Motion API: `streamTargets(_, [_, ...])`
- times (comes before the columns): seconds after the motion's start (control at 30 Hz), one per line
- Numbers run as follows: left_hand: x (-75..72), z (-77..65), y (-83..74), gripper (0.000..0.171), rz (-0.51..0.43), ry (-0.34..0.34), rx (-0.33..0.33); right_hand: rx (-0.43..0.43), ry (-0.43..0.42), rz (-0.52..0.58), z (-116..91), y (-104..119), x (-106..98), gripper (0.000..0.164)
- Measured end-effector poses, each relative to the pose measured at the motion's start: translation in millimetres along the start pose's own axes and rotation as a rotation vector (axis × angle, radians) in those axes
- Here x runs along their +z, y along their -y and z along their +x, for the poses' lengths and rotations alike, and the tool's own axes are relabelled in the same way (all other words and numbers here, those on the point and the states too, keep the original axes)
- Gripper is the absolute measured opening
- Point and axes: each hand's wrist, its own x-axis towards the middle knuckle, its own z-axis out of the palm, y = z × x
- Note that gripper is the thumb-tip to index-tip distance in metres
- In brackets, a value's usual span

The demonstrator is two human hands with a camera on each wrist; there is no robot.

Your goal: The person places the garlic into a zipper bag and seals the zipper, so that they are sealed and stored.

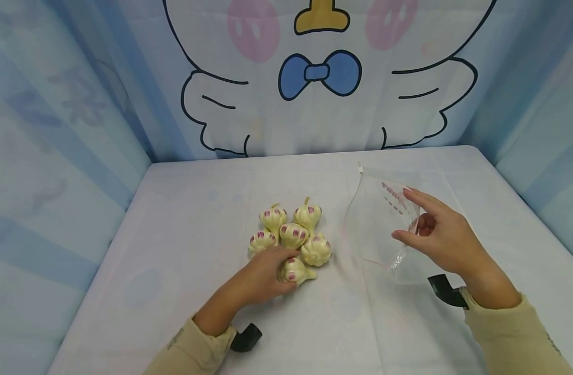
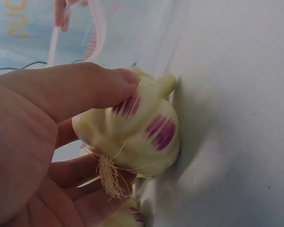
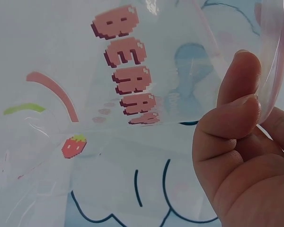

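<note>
At the front of a cluster of pale garlic bulbs, my left hand (image 1: 267, 273) grips one garlic bulb (image 1: 297, 271). In the left wrist view, thumb and fingers lie around that bulb (image 2: 146, 125), whose purple streaks and stringy roots show. The other garlic bulbs (image 1: 293, 236) sit close together just beyond. To the right, my right hand (image 1: 445, 237) holds a clear plastic zip bag (image 1: 372, 224) upright by its side. Red "BERRY" lettering (image 3: 128, 61) and a small strawberry print (image 3: 74, 146) show on the bag in the right wrist view. The curled fingers pinch near its pinkish zip strip (image 3: 274, 61).
A white cloth covers the table (image 1: 188, 224). Behind it hangs a curtain (image 1: 314, 125) printed with a cartoon figure and a blue bow tie, and blue patterned curtains (image 1: 56, 156) stand at both sides. Black camera mounts (image 1: 246, 338) stick out from the sleeves.
</note>
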Motion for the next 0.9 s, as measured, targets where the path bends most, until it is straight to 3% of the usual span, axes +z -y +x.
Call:
streamTargets(0.57, [-12.5,-2.7,-14.9,0.049,-0.048,0.046,-0.097,-0.004,0.006,-0.002,-0.9,-1.2,0.5,0.083])
streamTargets(0.7, [-15.9,-1.7,-19.6,0.046,-0.086,0.019,-0.081,-0.004,0.01,0.001,-1.2,-0.5,1.1,0.083])
streamTargets(0.9, [-17.4,1.8,-27.6,0.048,-0.118,-0.082,-0.021,-0.008,0.009,0.004,-1.6,0.4,2.5,0.083])
